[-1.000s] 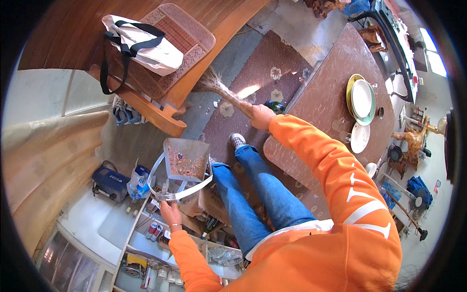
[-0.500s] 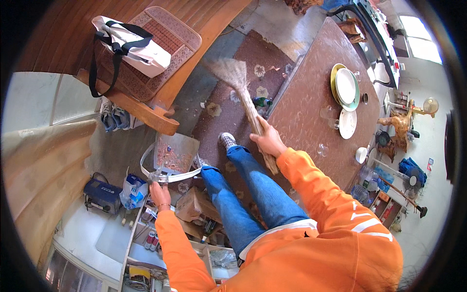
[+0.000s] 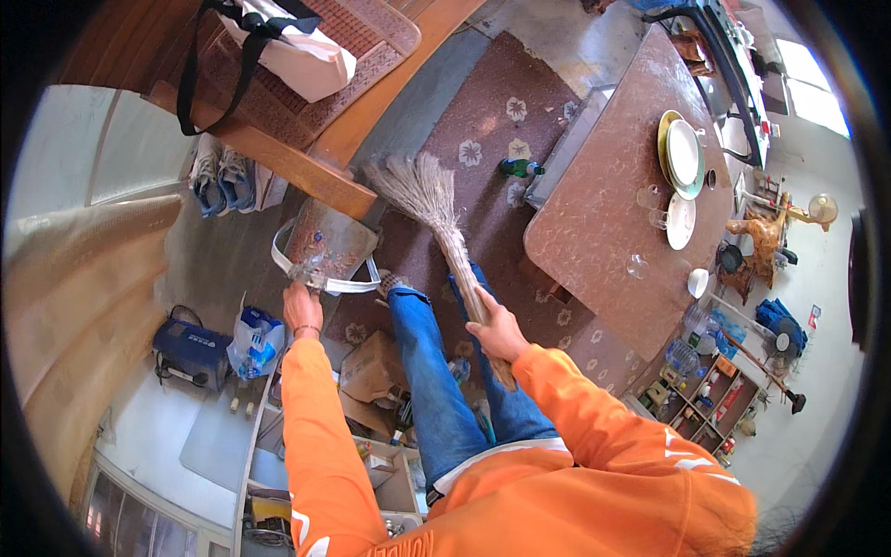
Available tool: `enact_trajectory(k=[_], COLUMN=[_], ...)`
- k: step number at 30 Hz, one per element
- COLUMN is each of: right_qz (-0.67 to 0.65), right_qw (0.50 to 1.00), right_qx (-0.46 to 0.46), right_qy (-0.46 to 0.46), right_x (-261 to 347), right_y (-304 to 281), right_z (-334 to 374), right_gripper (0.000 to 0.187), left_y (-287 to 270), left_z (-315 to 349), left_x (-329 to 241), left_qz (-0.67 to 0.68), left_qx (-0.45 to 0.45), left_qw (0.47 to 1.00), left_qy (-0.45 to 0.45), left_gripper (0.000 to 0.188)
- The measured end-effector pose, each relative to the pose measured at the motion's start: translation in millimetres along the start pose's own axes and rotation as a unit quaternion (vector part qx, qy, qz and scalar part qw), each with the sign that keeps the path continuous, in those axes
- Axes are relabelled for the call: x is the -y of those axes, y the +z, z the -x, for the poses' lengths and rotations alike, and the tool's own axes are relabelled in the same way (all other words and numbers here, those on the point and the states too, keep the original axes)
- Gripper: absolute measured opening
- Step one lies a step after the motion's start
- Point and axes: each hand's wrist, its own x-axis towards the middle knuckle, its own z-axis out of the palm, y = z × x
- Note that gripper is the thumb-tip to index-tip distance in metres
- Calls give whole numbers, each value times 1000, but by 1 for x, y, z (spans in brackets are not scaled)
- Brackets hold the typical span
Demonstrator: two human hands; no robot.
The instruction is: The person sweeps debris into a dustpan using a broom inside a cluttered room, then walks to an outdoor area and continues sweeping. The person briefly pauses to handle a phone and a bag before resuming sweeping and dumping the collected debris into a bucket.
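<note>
My left hand [image 3: 302,308] is closed around the handle of a dustpan [image 3: 357,239] with a white hoop-shaped band. Reddish-brown debris and a small blue bit lie in the pan, which sits low beside the end of a wooden bench. In my right hand [image 3: 501,332] is the handle of a straw broom [image 3: 447,237], gripped near its lower end in the picture. The broom's fanned bristles point away from me, just right of the dustpan, above a brown flowered floor covering [image 3: 483,125]. Whether the bristles touch the floor I cannot tell.
The wooden bench [image 3: 343,190] carries a white bag [image 3: 302,65] with black straps; shoes [image 3: 223,176] stand below it. To the right is a brown table [image 3: 594,213] with plates [image 3: 685,153] and glasses. A green bottle [image 3: 520,168] lies by its edge. A cardboard box [image 3: 373,367] sits near my leg.
The broom has swung left and nearer, its bristles now closer to the dustpan. My right hand has come down toward my legs. My view has shifted, and my left hand still grips the dustpan.
</note>
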Motion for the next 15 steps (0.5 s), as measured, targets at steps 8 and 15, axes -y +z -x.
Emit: enact_trajectory(k=[8, 15], right_qz=[41, 244], right_qw=[982, 959], right_qx=[-167, -140], right_qy=[-75, -38], right_x=[-2, -30], right_y=[-22, 28], right_z=[-6, -28], right_gripper=[77, 81], left_y=[10, 24], left_z=[-22, -31], left_x=[15, 12], left_qz=[-25, -51], left_qx=[5, 52], left_qw=[1000, 997], left_qy=[16, -15], left_gripper=[22, 20])
